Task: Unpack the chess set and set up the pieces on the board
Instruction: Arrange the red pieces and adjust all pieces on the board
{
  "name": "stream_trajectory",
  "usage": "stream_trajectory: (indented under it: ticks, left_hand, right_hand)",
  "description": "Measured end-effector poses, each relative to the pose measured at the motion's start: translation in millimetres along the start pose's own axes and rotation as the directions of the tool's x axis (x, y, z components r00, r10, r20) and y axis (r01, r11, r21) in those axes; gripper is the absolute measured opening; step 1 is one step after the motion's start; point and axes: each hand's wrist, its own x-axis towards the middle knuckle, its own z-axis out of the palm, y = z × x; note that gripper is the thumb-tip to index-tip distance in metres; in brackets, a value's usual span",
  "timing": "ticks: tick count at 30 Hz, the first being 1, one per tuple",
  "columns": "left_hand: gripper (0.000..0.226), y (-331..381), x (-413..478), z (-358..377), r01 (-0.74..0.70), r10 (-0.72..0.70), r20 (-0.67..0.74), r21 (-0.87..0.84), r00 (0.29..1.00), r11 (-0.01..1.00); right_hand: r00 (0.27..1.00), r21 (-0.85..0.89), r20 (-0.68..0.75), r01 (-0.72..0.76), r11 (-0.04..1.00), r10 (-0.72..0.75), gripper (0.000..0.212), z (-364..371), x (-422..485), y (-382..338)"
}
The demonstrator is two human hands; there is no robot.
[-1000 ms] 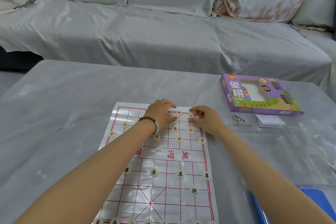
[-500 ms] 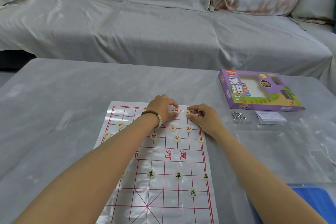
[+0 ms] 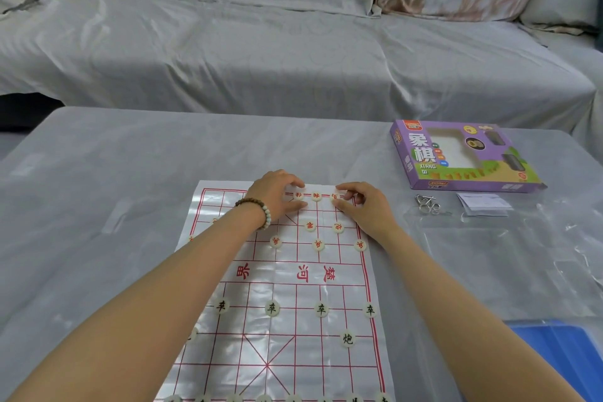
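**While the far rank fills, both hands close on the pieces**

As a person leans over a grey-covered table (image 3: pixel 130 173), the left hand (image 3: pixel 277 194), a brown bead bracelet (image 3: pixel 256 210) at its wrist, arches over the far edge of a glossy white plastic board (image 3: pixel 274 271) printed with a red grid. Its thumb and forefinger sit either side of a round cream disc with a red character (image 3: pixel 298 195); whether they touch it cannot be told. The right hand (image 3: pixel 363 207), fingers curled, pinches a second red-marked disc (image 3: pixel 335 196) on the same line, and a third disc (image 3: pixel 316 196) lies free between the two. More red-marked pieces (image 3: pixel 318 245) stand in the rows just nearer, beyond the board's middle band. Cream dark-marked pieces (image 3: pixel 271 308) line the near half, with more along the bottom edge. A purple cardboard box (image 3: pixel 456 173) with a clear window lies at the table's far right; a metal ring puzzle (image 3: pixel 425 204) and a folded white leaflet (image 3: pixel 483 204) sit just in front of it. A flat blue object (image 3: pixel 561 349) shows at the near right. Behind the table runs a sofa (image 3: pixel 261 42) under a pale grey cover.
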Motion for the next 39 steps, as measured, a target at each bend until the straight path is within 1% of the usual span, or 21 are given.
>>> stream_trajectory:
  ticks: [3, 5, 11, 13, 15, 17, 18, 20, 22, 24, 26, 28, 30, 32, 35, 39]
  left_hand:
    - [0.036, -9.0, -2.7, -3.5, 0.005, -0.005, -0.009, -0.027, 1.000, 1.000]
    - [0.037, -9.3, -1.2, -4.0, 0.003, -0.003, -0.020, -0.036, 1.000, 0.999]
    - [0.030, -8.5, 4.1, -3.0, 0.012, -0.014, -0.047, -0.034, 0.999, 0.999]
    - [0.029, -8.5, 3.4, -2.5, 0.018, -0.021, -0.057, -0.042, 0.998, 0.999]
    - [0.033, -8.0, 1.1, -1.6, 0.019, -0.021, -0.056, -0.040, 0.998, 0.999]
    - [0.038, -8.1, -1.9, -2.4, 0.011, -0.012, -0.039, -0.032, 0.999, 0.999]
    - [0.041, -9.5, -3.7, -3.8, 0.011, -0.012, -0.031, -0.030, 0.999, 1.000]
    - [0.041, -15.8, -8.4, -8.7, 0.020, -0.020, -0.029, -0.013, 0.999, 1.000]
    - [0.039, -25.7, -17.1, -16.6, 0.035, -0.035, -0.050, -0.006, 0.998, 0.999]
    - [0.036, -38.6, -29.1, -26.7, 0.047, -0.048, -0.082, -0.021, 0.995, 0.999]
    - [0.033, -53.6, -42.8, -35.7, 0.064, -0.066, -0.100, -0.020, 0.993, 0.998]
    - [0.033, -70.1, -56.5, -42.1, 0.058, -0.059, -0.090, -0.014, 0.994, 0.998]
    - [0.034, -82.8, -68.4, -45.7, 0.042, -0.046, -0.067, -0.062, 0.997, 0.997]
    - [0.039, -90.7, -76.5, -47.1, 0.031, -0.033, -0.027, -0.049, 0.999, 0.998]
    - [0.045, -103.4, -80.5, -44.5, 0.024, -0.026, 0.026, 0.078, 0.999, 0.997]
    - [0.046, -118.3, -80.6, -43.1, 0.032, -0.034, 0.011, 0.136, 0.999, 0.990]
  right_hand:
    - [1.000, 0.019, 0.004, -0.001, 1.000, 0.001, 0.024, -0.2, 0.3, -0.3]
    - [1.000, 0.022, 0.004, -0.008, 1.000, 0.008, 0.023, -0.4, -0.3, -0.3]
    - [1.000, 0.037, 0.009, -0.018, 0.999, 0.017, 0.021, -0.9, -1.3, -1.3]
    - [1.000, 0.044, 0.012, -0.025, 0.999, 0.024, 0.020, -1.8, -1.5, -2.3]
    - [0.999, 0.047, -0.014, -0.033, 0.998, 0.034, 0.018, -2.6, -3.8, -5.0]
    - [0.997, -0.027, -0.071, -0.006, 1.000, 0.004, 0.016, -0.8, -11.5, -10.9]
    - [0.996, -0.086, -0.082, 0.031, 0.996, -0.038, 0.015, 1.2, -16.8, -15.7]
    - [0.990, -0.183, -0.020, 0.131, 0.974, -0.137, 0.015, 6.6, -26.5, -27.0]
    - [0.980, -0.262, 0.103, 0.194, 0.945, -0.173, 0.021, 10.7, -31.3, -37.9]
    - [0.970, -0.302, 0.184, 0.211, 0.930, -0.160, 0.027, 11.6, -31.4, -45.8]
    - [0.962, -0.295, 0.239, 0.202, 0.934, -0.133, 0.030, 10.9, -30.0, -51.3]
    - [0.944, -0.290, 0.319, 0.186, 0.939, -0.089, 0.028, 9.4, -29.1, -56.8]
    - [0.920, -0.303, 0.390, 0.179, 0.936, -0.050, 0.025, 7.4, -28.3, -61.1]
    - [0.909, -0.330, 0.416, 0.182, 0.926, -0.030, 0.025, 6.1, -27.2, -64.3]
    - [0.912, -0.384, 0.410, 0.193, 0.903, -0.021, 0.022, 7.3, -26.0, -67.7]
    - [0.918, -0.421, 0.396, 0.207, 0.883, -0.026, 0.020, 9.0, -26.3, -69.8]
